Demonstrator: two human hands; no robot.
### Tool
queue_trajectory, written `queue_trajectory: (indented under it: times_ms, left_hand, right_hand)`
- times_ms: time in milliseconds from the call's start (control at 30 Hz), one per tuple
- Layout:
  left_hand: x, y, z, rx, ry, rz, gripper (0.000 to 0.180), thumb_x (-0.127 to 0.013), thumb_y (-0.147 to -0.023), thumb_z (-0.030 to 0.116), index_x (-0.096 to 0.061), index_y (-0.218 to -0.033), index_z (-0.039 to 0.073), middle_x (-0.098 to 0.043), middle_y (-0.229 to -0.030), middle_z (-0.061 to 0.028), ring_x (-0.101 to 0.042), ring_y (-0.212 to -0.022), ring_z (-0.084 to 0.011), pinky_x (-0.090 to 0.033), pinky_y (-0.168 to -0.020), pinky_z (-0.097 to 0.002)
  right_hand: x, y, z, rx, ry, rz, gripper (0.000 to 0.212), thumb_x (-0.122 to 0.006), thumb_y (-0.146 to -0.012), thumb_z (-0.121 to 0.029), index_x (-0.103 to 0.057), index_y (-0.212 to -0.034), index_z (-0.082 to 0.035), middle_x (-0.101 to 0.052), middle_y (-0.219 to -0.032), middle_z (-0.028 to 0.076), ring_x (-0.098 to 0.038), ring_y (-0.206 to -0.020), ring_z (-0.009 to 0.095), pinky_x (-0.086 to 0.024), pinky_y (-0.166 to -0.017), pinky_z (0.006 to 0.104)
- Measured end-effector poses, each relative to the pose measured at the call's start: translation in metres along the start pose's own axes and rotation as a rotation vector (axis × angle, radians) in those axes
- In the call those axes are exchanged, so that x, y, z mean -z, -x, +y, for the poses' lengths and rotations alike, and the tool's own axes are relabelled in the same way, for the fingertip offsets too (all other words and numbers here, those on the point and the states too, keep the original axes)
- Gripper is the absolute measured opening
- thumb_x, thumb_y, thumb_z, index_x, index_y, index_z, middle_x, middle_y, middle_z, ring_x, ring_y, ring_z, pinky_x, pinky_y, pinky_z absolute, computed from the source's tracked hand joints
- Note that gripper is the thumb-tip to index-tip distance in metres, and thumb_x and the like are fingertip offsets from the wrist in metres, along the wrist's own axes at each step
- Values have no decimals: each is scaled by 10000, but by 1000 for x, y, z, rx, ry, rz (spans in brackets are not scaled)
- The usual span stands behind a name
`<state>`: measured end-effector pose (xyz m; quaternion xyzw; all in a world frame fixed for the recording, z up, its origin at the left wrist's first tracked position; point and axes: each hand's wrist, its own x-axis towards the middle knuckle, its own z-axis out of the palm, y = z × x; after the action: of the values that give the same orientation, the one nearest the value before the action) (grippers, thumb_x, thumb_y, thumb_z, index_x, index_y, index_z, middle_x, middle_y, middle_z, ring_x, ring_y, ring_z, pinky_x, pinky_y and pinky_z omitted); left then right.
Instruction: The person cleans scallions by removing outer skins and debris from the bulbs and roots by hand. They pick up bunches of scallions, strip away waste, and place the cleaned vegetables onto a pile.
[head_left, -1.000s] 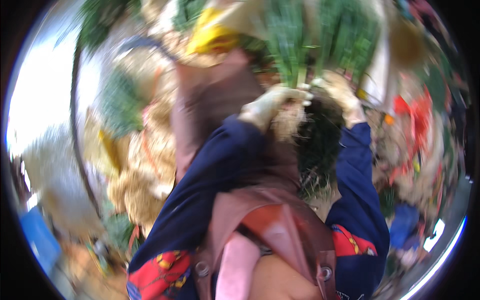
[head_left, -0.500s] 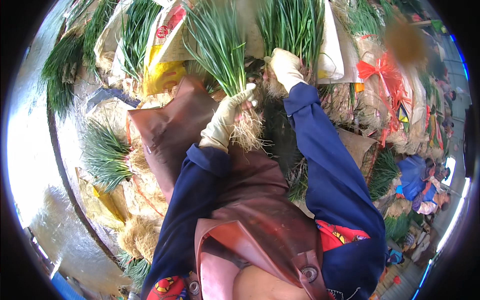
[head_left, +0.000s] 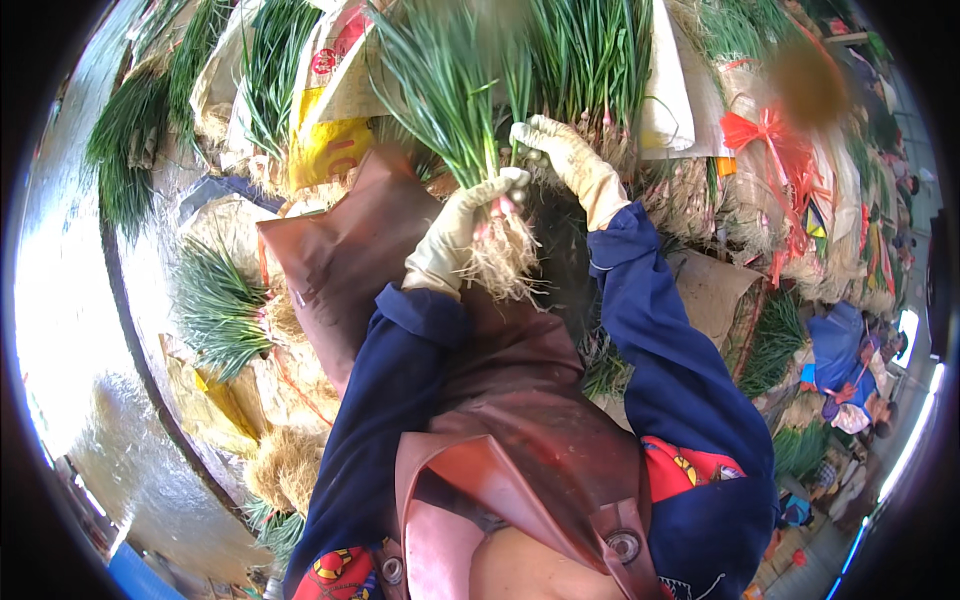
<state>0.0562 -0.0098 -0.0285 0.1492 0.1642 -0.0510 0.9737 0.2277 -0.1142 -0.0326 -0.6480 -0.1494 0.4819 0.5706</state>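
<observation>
In a pale glove, my left hand (head_left: 450,228) is closed around a bunch of green onions (head_left: 440,95). Their leaves fan upward, while pinkish bulbs and a tangle of pale roots (head_left: 503,258) hang below the grip. Just right of it, my gloved right hand (head_left: 575,165) pinches a few thin green onion stalks (head_left: 517,90) between thumb and fingers. The lower ends of these stalks are hard to make out. Behind the right hand stands a larger heap of green onions (head_left: 595,60), bulbs and roots downward.
A brown apron (head_left: 510,370) covers my lap. White and yellow sacks (head_left: 335,150) with more onions stand along the far side. Bundles (head_left: 220,310) lie at left beside a wet floor (head_left: 120,430). Red plastic ties (head_left: 765,140) hang at right; other people (head_left: 845,350) sit farther right.
My right hand has come away from the onion heap, moving left and slightly nearer with a few stalks, beside the bunch. My left hand keeps its bunch, with more bulbs and roots showing.
</observation>
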Motion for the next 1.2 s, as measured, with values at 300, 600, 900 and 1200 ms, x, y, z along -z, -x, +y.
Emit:
queue_trajectory:
  times_ms: [300,600,900,1200]
  left_hand:
    - [-4,23,6,106,302,-114,250,-593,-809,40,-536,-1045,-19,-584,-973,-120,-574,-777,-183,-512,-706,-288]
    - [-5,31,16,-21,336,-74,389,-555,-834,58,-475,-1212,15,-560,-854,-58,-543,-796,-172,-502,-728,-278]
    - [28,7,7,-110,-151,90,354,-606,-814,37,-538,-1146,-65,-637,-954,-105,-603,-738,-164,-496,-700,-286]
    - [3,7,2,89,29,28,286,-579,-833,97,-543,-1092,-19,-608,-890,-110,-592,-780,-199,-513,-704,-301]
  right_hand:
    - [28,37,-9,154,95,-145,216,-593,-849,-284,-612,-773,-82,-540,-631,-28,-473,-561,60,-384,-516,215]
    - [31,55,-28,-275,1254,-90,413,-572,-816,-455,-669,-735,-62,-633,-656,67,-604,-619,200,-465,-601,343]
    - [10,-11,-35,-180,550,191,200,-630,-836,-284,-603,-866,-88,-602,-710,55,-560,-578,139,-455,-510,285]
    - [-45,35,-12,285,976,202,177,-528,-864,-229,-622,-920,-90,-618,-833,63,-605,-766,229,-474,-739,336]
